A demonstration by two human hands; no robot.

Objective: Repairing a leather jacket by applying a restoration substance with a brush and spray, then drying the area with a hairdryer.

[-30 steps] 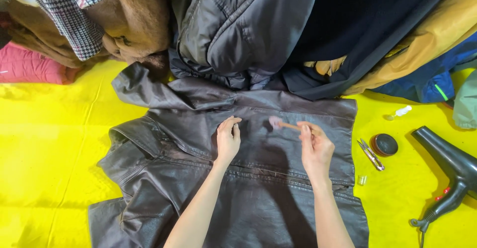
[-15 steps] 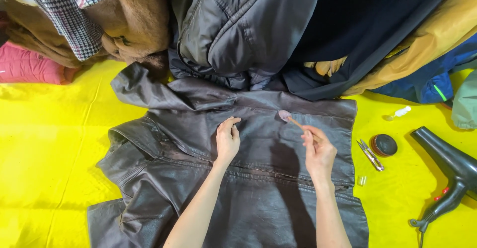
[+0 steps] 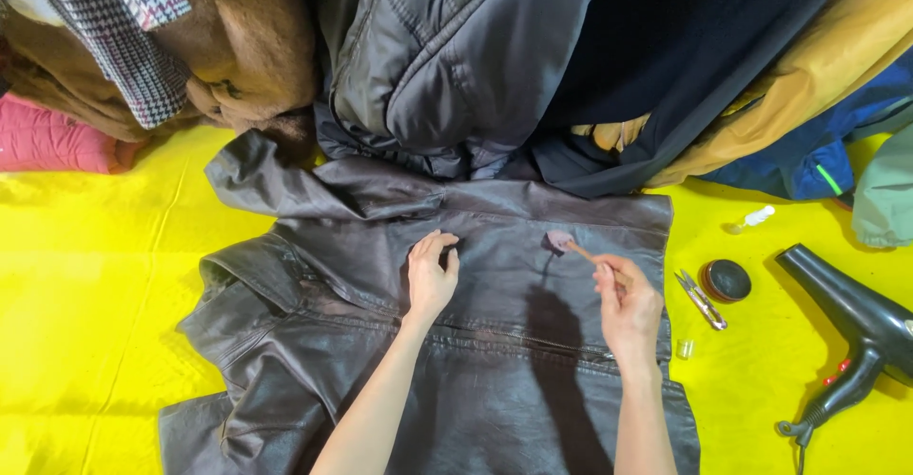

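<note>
A dark brown leather jacket [image 3: 314, 342] lies spread flat on a yellow sheet [image 3: 86, 294]. My left hand [image 3: 431, 275] rests on the leather near the middle, fingers curled and pressing the surface. My right hand [image 3: 626, 306] pinches a thin wooden stick with a small pinkish pad at its tip [image 3: 559, 241]. The pad touches the jacket's upper band, to the right of my left hand.
Right of the jacket lie small scissors [image 3: 702, 300], a round open tin of dark polish [image 3: 727, 280], a small clear bottle [image 3: 751, 218] and a black hair dryer [image 3: 856, 328]. A heap of coats and jackets [image 3: 456, 66] fills the far side.
My right hand has moved the stick's pad a short way right and up along the jacket's upper band. My left hand has stayed in place.
</note>
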